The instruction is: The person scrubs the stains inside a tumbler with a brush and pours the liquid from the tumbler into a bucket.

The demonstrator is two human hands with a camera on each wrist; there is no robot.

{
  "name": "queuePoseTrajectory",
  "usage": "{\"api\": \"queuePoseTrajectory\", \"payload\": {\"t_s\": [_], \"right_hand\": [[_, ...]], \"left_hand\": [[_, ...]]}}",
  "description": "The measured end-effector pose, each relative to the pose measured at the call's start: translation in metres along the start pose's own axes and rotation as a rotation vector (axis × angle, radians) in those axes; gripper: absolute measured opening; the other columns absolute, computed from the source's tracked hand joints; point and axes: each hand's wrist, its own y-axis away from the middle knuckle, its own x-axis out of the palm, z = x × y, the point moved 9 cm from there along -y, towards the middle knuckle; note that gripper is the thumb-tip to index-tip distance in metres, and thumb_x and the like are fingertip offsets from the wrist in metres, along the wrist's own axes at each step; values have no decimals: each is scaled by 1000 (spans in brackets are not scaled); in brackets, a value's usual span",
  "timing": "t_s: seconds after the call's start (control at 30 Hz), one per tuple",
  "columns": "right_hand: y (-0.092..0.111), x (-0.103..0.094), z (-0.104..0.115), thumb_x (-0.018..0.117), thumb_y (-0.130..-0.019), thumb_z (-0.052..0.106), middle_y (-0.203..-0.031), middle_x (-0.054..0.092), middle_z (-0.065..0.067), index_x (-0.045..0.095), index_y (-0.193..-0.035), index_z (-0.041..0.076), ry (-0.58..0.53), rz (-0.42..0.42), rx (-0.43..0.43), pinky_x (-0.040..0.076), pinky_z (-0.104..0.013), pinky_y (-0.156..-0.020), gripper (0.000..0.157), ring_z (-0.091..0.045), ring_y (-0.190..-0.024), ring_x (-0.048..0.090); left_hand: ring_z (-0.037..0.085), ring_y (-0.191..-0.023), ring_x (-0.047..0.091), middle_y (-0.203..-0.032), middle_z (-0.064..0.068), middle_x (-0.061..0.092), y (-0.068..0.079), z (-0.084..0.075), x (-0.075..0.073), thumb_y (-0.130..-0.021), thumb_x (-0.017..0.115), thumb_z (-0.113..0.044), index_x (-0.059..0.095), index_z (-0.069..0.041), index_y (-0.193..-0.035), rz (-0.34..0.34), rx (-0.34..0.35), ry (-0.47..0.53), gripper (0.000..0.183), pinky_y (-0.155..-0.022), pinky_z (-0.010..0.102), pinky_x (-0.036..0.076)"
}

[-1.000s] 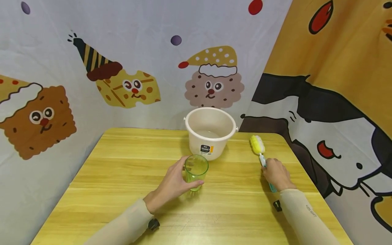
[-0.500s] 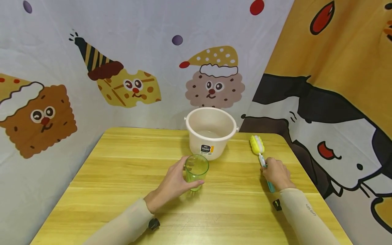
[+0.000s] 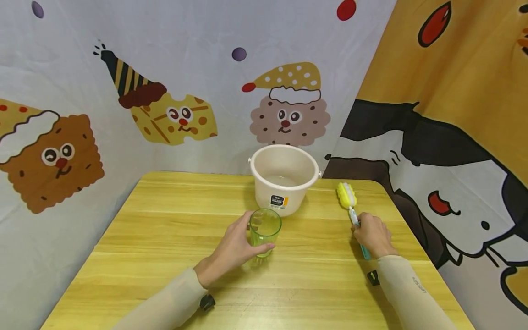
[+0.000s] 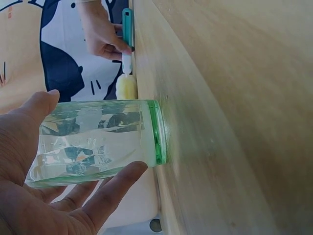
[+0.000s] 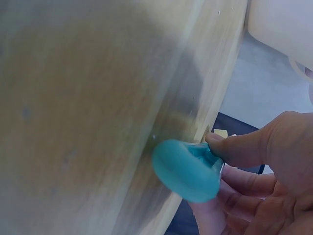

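Head view, see-through green cup point(image 3: 266, 233), yellow-headed brush point(image 3: 353, 215)

Wears a long cream left sleeve point(image 3: 158, 305) and a matching right sleeve point(image 3: 406, 295) with small grey lettering point(image 3: 419, 285); shows a black block point(image 3: 207, 302) near the left cuff point(image 3: 197, 280), another black block point(image 3: 373, 277) near the right cuff point(image 3: 388, 259).

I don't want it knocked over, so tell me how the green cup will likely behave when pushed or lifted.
Pushed high up, the green cup may tip, since it stands taller than wide on the table. It is probably stiff: its rim looks round in the grip of the left hand. Its shiny wall might feel slippery when lifted.
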Motion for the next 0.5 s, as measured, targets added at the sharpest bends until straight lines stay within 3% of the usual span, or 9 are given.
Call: {"api": "queuePoseTrajectory", "payload": {"t_s": [0.5], "right_hand": [[1,0,1,74,-112,19,-108,80,-22,78,-129,-1,-19,-13,6,52,-45,-63,27,-34,-81,69]], "left_hand": [[30,-137,77,-153,12,77,0,-1,1,-86,108,-31,57,-14,-163,14,-5,15,94,-115,54,67]]}}
